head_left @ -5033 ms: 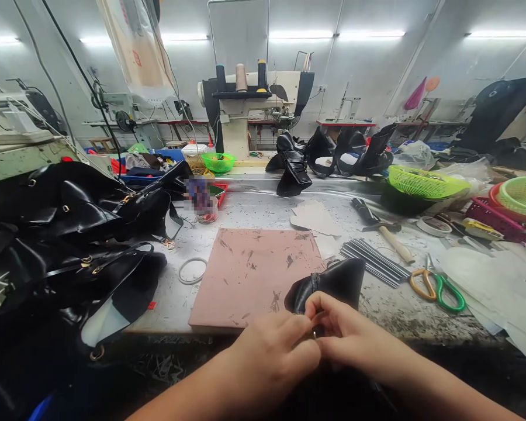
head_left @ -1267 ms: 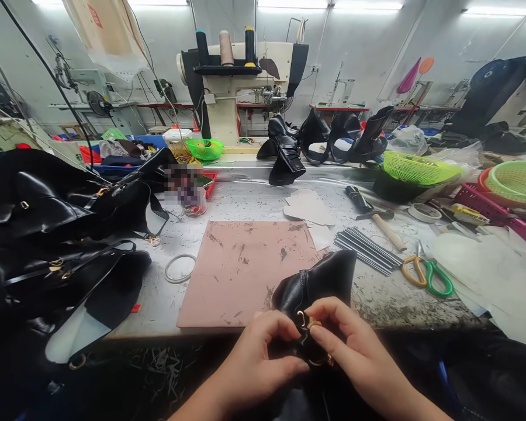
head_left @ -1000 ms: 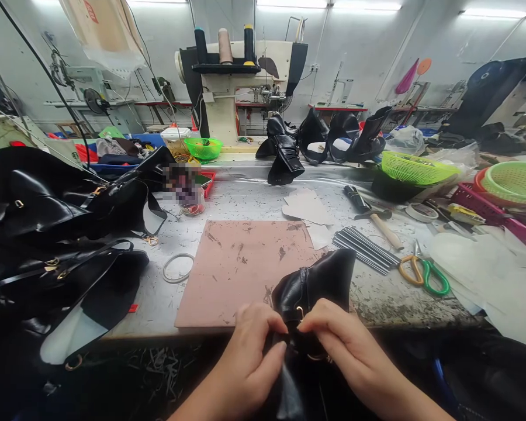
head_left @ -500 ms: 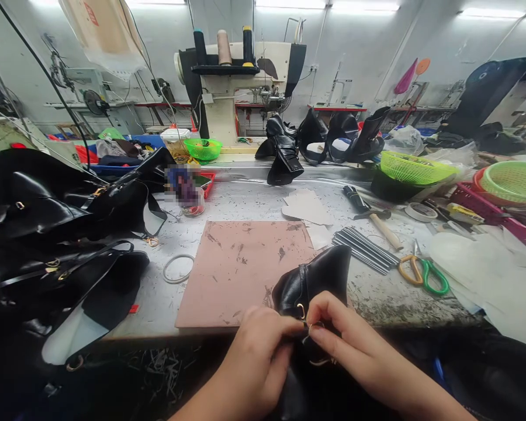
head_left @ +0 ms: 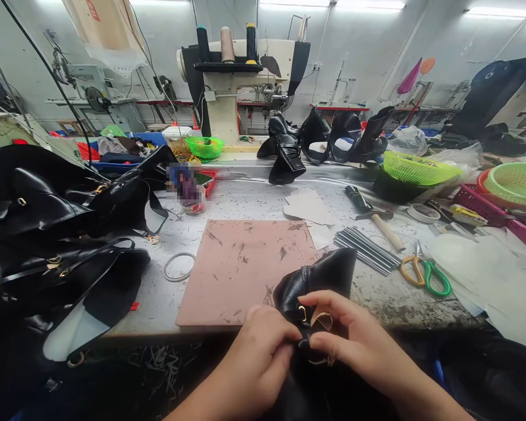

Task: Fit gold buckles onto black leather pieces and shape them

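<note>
A black leather piece [head_left: 322,279] lies over the near table edge, partly on the pink cutting mat [head_left: 245,266]. My left hand [head_left: 263,356] is closed, pinching the leather just below a small gold ring [head_left: 301,313]. My right hand [head_left: 350,342] is closed too, thumb and fingers holding a gold metal ring [head_left: 323,320] against the leather. Both hands touch at the same spot. The lower part of the leather hangs below the table, hidden behind my hands.
A heap of black bags [head_left: 56,234] fills the left. Scissors [head_left: 425,275], a hammer [head_left: 377,219], dark strips [head_left: 366,248] and white paper patterns [head_left: 486,275] lie to the right. Green baskets [head_left: 418,169], boot uppers [head_left: 328,143] and a sewing machine [head_left: 245,88] stand behind. A white ring [head_left: 179,266] lies left of the mat.
My fingers have shifted on the leather piece. The right hand has lifted the gold ring into view above the left thumb. The leather has barely moved.
</note>
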The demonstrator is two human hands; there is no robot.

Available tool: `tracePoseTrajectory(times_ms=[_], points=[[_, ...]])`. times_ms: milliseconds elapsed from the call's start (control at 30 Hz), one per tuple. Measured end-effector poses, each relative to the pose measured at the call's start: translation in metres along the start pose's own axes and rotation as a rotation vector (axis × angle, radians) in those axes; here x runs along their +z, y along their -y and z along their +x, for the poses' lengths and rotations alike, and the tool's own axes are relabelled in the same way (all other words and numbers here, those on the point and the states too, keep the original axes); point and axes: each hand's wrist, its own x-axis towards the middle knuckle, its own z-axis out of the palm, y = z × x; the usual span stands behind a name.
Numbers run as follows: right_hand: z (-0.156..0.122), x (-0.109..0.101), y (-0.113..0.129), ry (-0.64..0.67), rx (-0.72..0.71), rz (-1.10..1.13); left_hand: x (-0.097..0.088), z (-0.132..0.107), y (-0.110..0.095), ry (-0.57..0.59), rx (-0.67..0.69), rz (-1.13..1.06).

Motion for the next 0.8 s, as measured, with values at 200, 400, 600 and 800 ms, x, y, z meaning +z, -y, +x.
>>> tracePoseTrajectory(times_ms=[200, 400, 600, 800], points=[[0.000, 0.006, 0.008, -0.082, -0.159, -0.085, -0.004, 0.004, 0.000, 0.066, -0.069, -0.057], [-0.005, 0.015, -0.007, -0.254, -0.374, -0.082, -0.010, 0.011, -0.003, 0.171, -0.090, -0.106], [-0.005, 0.013, -0.015, -0.239, -0.301, -0.103, -0.003, 0.011, 0.004, 0.118, -0.135, -0.247], [-0.005, 0.017, -0.015, -0.282, -0.267, -0.090, 0.000, 0.012, 0.004, 0.123, -0.081, -0.189]])
